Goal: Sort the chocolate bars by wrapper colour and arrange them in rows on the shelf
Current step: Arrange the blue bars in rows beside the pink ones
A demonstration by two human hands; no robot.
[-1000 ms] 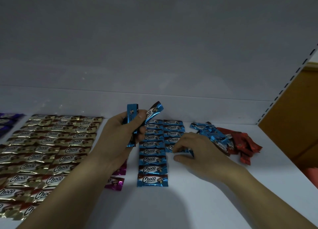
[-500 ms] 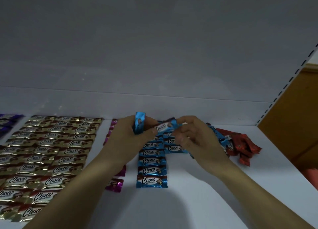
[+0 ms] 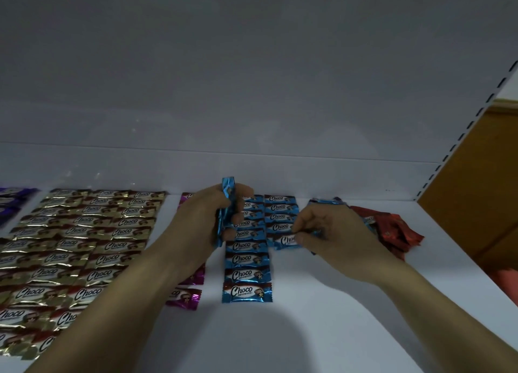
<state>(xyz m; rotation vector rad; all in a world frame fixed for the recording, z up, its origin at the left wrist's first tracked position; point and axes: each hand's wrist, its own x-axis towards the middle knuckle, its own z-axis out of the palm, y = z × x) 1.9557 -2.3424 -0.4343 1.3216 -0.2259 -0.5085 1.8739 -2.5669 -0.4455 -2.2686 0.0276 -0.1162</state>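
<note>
Blue bar (image 3: 286, 241) lies crosswise, long axis left to right, jutting leftward from the pinching fingertips (image 3: 298, 234) of the right hand (image 3: 333, 232) at the near end of the second blue row (image 3: 280, 213). Left hand (image 3: 201, 221) grips spare blue bars (image 3: 225, 204) upright; the right is nearer that row's end.

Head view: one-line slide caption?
Sorting: right hand pinches a blue bar at the second blue row; left hand grips spare blue bars.

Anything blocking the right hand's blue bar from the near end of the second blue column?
Nothing visible. The right hand pinches the blue bar at the near end of that column, bare shelf in front. The left hand grips spare blue bars off to the side.
</note>
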